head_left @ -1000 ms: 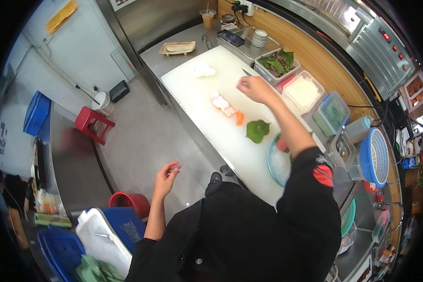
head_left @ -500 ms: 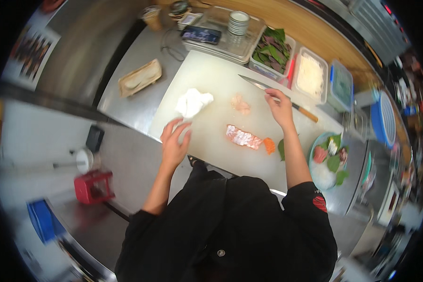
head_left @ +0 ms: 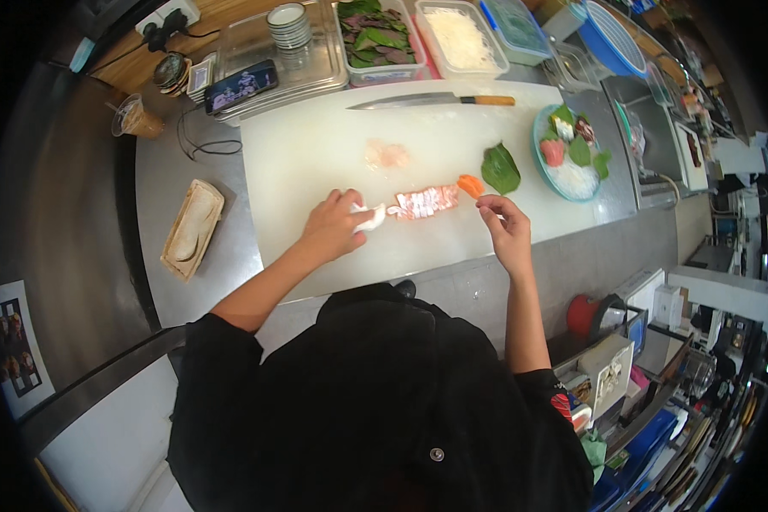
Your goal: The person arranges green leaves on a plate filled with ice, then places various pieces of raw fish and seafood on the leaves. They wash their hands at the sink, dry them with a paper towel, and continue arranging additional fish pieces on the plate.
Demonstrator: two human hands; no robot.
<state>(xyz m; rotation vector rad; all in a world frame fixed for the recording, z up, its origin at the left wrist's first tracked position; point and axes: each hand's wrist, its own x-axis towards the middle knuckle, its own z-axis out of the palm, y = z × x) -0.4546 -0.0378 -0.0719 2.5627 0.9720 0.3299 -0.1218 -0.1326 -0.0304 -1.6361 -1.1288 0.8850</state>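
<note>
Landmark: flat white plastic cutting board (head_left: 316, 154) on the steel counter (head_left: 158, 183).
Left hand (head_left: 333, 229): curled around a crumpled white cloth (head_left: 369, 218), board's near edge.
Fish: pink marbled sliced strip (head_left: 425, 202), mid-board, touching the cloth.
Right hand (head_left: 505, 229): fingers narrowly pinched, empty, beside 1 glossy orange piece (head_left: 469, 184).

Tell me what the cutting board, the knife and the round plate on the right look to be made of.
Cutting board: probably plastic; flat, matte white, uniform.
Knife: shiny grey blade, looks like steel; pale tan handle, likely wood.
Plate: glossy turquoise rim, perhaps glazed ceramic or plastic; the picture cannot settle which.
</note>
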